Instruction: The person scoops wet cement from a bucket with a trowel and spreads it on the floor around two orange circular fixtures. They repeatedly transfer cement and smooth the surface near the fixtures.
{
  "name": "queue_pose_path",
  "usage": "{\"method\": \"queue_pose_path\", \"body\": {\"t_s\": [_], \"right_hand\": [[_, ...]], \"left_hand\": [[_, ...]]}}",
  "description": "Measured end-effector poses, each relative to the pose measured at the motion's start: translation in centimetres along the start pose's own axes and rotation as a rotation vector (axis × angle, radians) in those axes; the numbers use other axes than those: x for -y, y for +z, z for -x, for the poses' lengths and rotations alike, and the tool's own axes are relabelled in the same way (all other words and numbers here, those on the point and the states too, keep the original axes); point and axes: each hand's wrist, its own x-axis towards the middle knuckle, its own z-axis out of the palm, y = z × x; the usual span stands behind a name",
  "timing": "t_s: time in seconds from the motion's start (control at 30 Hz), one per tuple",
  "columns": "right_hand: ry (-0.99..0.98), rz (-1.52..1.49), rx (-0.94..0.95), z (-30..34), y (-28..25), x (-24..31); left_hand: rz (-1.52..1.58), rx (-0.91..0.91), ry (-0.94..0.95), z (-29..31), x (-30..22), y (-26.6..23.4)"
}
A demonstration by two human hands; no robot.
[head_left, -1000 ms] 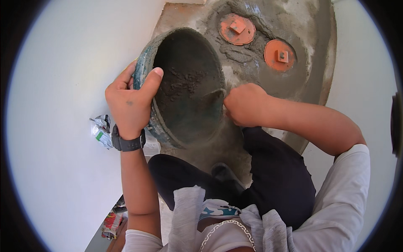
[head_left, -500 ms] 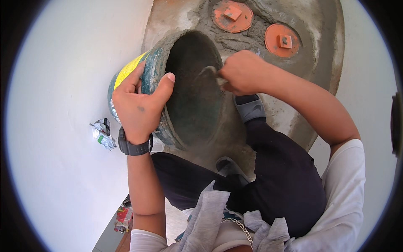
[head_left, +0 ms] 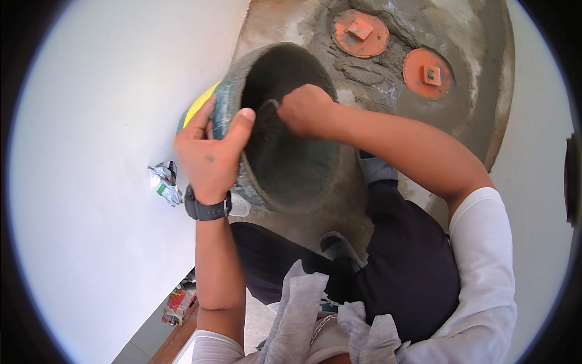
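A green-blue bucket (head_left: 227,112) with a yellow patch lies tilted, its wide mouth turned towards the right. My left hand (head_left: 212,155) grips its rim, thumb at the inner edge and fingers along the outside. Just inside the mouth, my right hand (head_left: 306,112) is closed around what looks like a trowel (head_left: 271,104). Its curved metal neck shows; the blade is lost in the dark interior and the handle is inside my fist. Grey mortar coats the bucket's rim and inner wall.
Two orange round covers (head_left: 350,43) (head_left: 417,84) with square knobs sit in wet grey mortar (head_left: 364,73) ahead. A crumpled silver packet (head_left: 168,184) and a clear plastic container (head_left: 240,206) are left of the bucket. White walls (head_left: 109,151) flank both sides; my sandalled feet are close by.
My right hand has moved left with the trowel, from the mouth's right edge deeper into the bucket. My left hand keeps its hold on the rim. The whole view has shifted slightly.
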Motion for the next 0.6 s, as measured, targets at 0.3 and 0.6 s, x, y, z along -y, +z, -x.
{"method": "queue_pose_path", "body": {"t_s": [0.3,0.6], "right_hand": [[-0.023,0.174,-0.162,-2.1,-1.0,4.4],[0.152,0.286,0.032,-1.9,3.7,3.9]], "left_hand": [[0.202,-0.067,-0.065,1.1,-2.8,-2.3],[0.447,0.053,-0.080,0.9,-3.3,-1.4]]}}
